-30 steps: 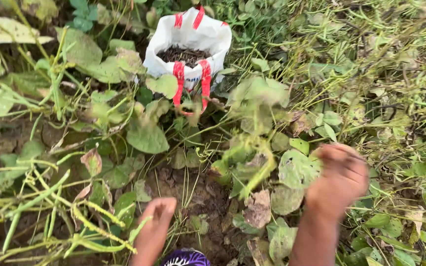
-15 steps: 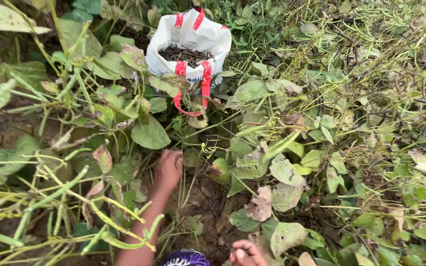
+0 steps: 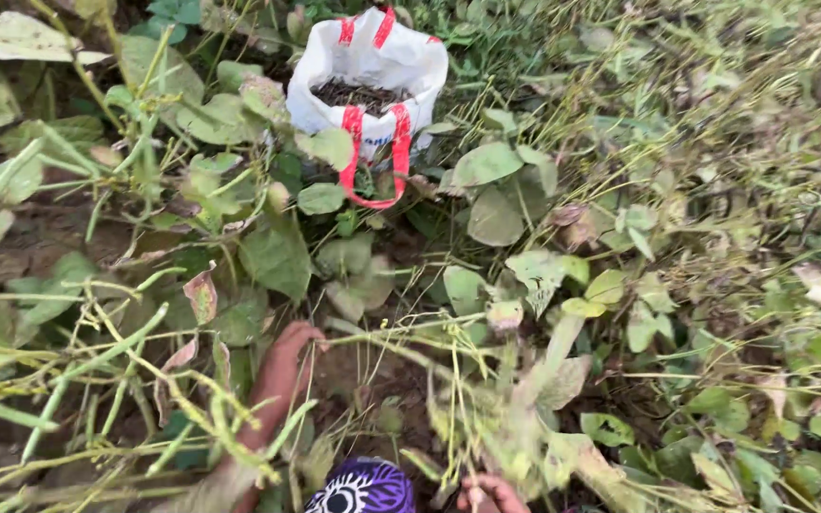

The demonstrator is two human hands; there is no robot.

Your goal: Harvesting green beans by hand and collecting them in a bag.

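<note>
Presently the person's left hand [image 3: 289,350] reaches forward low at the near centre of the plot, pushed in among the green leaves [image 3: 277,256] and touching bare soil [image 3: 372,366]; its fingers are buried in the foliage, so I cannot tell whether they are apart or closed on anything. The right hand [image 3: 488,492] shows only at the near edge, with the fingers [image 3: 475,495] curled together around the base of a pulled plant [image 3: 515,418], a blurred bundle of pale stems and yellowing leaves that rises from that grip and leans to the far right. A white bag [image 3: 372,66] with red handles [image 3: 372,157] stands upright at the far centre, well apart from both hands, its mouth open and a dark mass of gathered material [image 3: 358,93] visible inside, possibly dried pods, though the view is too small to be sure. Long green stalks [image 3: 125,380] lie across the near left, and dense, partly dried vegetation [image 3: 715,190] covers the right side. A purple patterned cloth [image 3: 363,486] sits at the near edge between the arms. As a judgement on progress: the bag is already partly filled, so some gathering is done, while much of the growth around the hands stands unpicked, and the plant in the right hand has not reached the bag.
</note>
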